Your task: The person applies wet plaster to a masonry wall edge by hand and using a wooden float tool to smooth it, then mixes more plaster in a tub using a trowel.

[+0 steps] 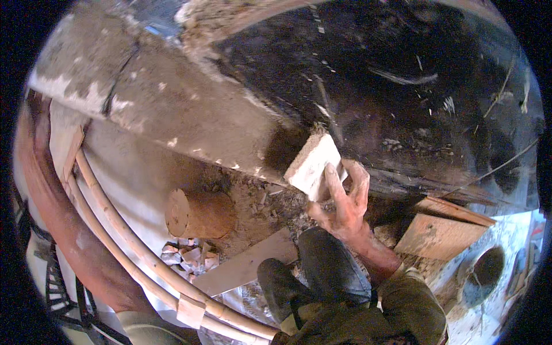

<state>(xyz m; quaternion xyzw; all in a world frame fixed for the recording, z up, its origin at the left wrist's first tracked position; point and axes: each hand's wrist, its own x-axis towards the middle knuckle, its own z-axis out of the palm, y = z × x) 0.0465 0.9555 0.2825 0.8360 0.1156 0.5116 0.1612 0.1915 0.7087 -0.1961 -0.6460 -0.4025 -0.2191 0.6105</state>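
Dusty ground (pixel 253 195) scattered with chips, with a cut log (pixel 198 214) lying on it, shows below a long, grey-brown slab (pixel 190 112); a dark, scuffed surface (pixel 368 80) fills the upper right. We have a pale block (pixel 316 167) in our right hand (pixel 345 204), at the slab's right end beside the dark surface; we cannot tell whether it touches either.

We judge it stiff, dry and fairly light, more chalky than slippery, and likely to crumble along its rough brown edge. Its smoother broad face and firm sides look the better hold.

Our right forearm rises from the lower right, with the fingers spread over the block's near face and right side. Our left forearm (pixel 77 230) stretches up the left rim toward the slab's far end, where we cannot make out what the left hand holds.
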